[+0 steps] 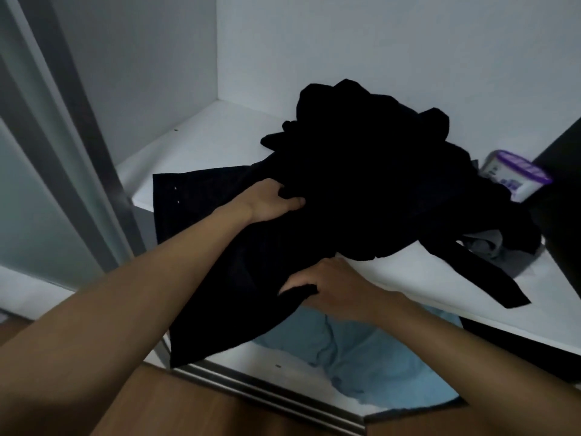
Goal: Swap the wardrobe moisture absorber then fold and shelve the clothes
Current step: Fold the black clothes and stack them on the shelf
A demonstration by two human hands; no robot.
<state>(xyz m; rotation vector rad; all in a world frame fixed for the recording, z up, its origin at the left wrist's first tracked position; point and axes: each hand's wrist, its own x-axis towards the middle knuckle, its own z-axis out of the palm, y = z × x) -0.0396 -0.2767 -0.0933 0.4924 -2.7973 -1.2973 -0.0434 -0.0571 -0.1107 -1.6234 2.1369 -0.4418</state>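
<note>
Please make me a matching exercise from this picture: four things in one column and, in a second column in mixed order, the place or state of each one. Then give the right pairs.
1. black clothes
2. moisture absorber
3. blue cloth
4. grey garment

A. below the shelf, on the lower level
B. at the right end of the shelf
C. held by the left hand and the right hand
D. partly hidden under the right edge of the black clothes

Pairs: 1-C, 2-B, 3-A, 4-D

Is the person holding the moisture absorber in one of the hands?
No, the moisture absorber rests on the shelf at the right, while the left hand and the right hand both grip the black clothes.
</note>
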